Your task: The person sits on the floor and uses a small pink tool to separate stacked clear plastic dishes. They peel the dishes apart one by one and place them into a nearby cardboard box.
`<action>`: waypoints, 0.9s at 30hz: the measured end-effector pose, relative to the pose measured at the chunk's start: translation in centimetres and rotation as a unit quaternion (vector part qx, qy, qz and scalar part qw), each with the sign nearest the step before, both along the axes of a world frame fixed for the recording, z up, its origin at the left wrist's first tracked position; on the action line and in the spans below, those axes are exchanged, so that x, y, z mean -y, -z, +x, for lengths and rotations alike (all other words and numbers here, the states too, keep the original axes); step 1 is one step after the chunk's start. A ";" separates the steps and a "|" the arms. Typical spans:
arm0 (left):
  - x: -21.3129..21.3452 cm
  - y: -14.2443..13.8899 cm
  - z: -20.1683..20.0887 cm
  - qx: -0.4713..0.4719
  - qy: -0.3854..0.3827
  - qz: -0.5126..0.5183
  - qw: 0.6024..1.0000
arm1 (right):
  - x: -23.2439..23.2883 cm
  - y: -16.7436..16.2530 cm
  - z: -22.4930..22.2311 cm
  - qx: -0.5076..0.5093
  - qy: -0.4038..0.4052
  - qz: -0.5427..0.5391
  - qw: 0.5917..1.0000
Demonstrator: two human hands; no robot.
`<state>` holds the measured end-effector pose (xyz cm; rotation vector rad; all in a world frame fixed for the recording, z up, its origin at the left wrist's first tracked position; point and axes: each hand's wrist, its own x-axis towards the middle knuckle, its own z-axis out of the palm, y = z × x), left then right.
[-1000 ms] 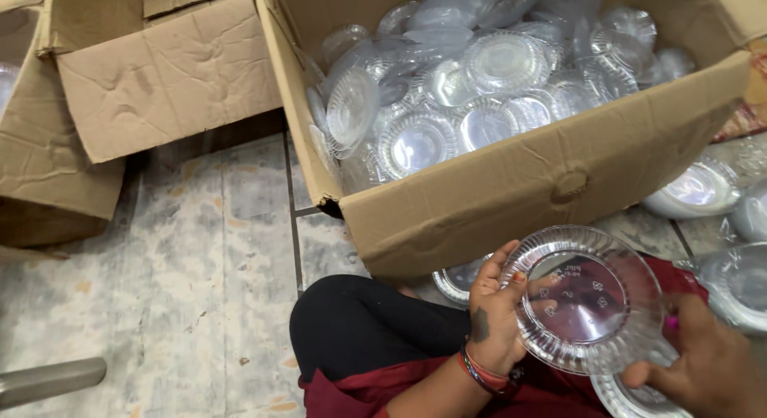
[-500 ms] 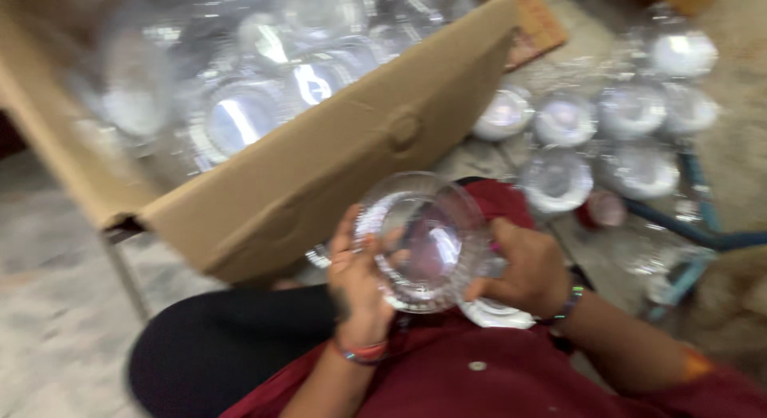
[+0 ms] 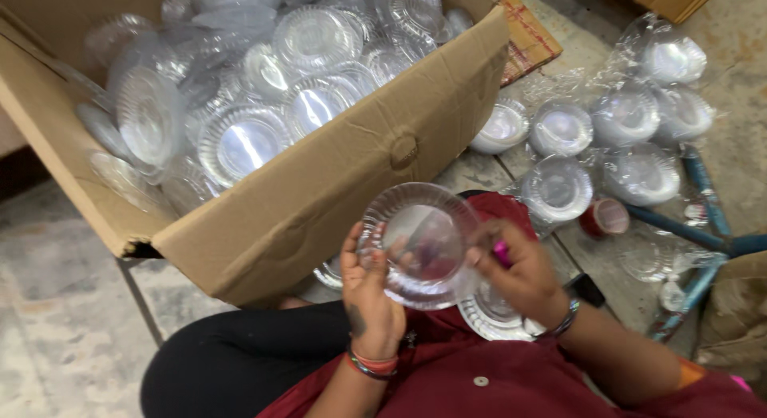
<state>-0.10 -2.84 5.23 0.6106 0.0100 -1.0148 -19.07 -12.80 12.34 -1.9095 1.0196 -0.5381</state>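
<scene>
A clear ribbed plastic bowl (image 3: 427, 226) sits between both my hands, just above my lap. My left hand (image 3: 369, 294) grips its left rim, thumb over the edge. Touching the bowl's right rim, my right hand (image 3: 518, 273) also pinches a small pink object (image 3: 502, 253). Under my right hand more clear bowls (image 3: 489, 316) lie stacked on my lap. A big open cardboard box (image 3: 335, 186) full of clear plastic bowls (image 3: 240, 142) stands right in front of my hands.
Stacks of clear bowls in plastic wrap (image 3: 631, 130) lie on the floor to the right. A red tape roll (image 3: 605, 218) and blue tubes (image 3: 695, 234) rest beside them. A brown paper bag (image 3: 735, 322) sits at the far right. Tiled floor (image 3: 64, 322) shows at left.
The view has swung right, showing the wrapped bowls on the floor. The bowl stays in both hands, and my right hand has come up from below it to its right rim.
</scene>
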 end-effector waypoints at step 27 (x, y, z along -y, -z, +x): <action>10.9 10.2 18.3 -0.097 0.028 0.064 0.993 | 27.4 12.8 1.4 -0.200 -0.006 -0.125 0.972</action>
